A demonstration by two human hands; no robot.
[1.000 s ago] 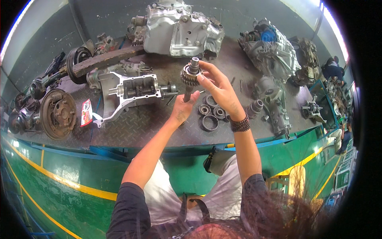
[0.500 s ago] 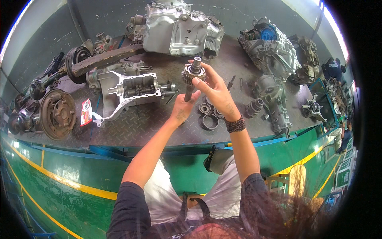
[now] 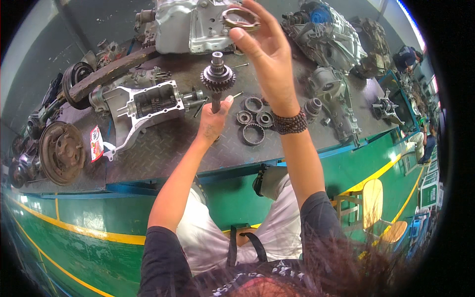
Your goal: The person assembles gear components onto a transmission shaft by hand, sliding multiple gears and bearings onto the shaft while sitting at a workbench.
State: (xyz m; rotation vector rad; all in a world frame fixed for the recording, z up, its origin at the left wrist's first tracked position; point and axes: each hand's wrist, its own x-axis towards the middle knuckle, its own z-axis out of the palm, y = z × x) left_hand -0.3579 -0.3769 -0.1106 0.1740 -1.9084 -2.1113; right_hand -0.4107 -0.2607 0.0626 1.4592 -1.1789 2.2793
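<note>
My left hand (image 3: 213,120) is closed round the lower part of a gear shaft (image 3: 216,81), which stands upright above the workbench with a toothed gear near its top. Raised higher and to the right, my right hand (image 3: 264,49) pinches a thin brass-coloured synchronizer ring (image 3: 241,18) between thumb and fingers. The ring is clear of the shaft. On the bench just right of the shaft lie several loose gears and rings, among them a toothed ring (image 3: 254,134) and a small gear (image 3: 244,117).
An opened gearbox housing (image 3: 129,121) lies on the steel bench (image 3: 143,168) at left, near a rusty brake drum (image 3: 62,153). Large silver casings stand behind, one (image 3: 183,29) beyond my hands. A slim housing (image 3: 334,99) lies at right. A wooden chair (image 3: 372,203) stands on the floor.
My right hand has lifted the synchronizer ring off the shaft, up and away. The left hand and shaft appear lower and further left; the whole view has shifted too.
</note>
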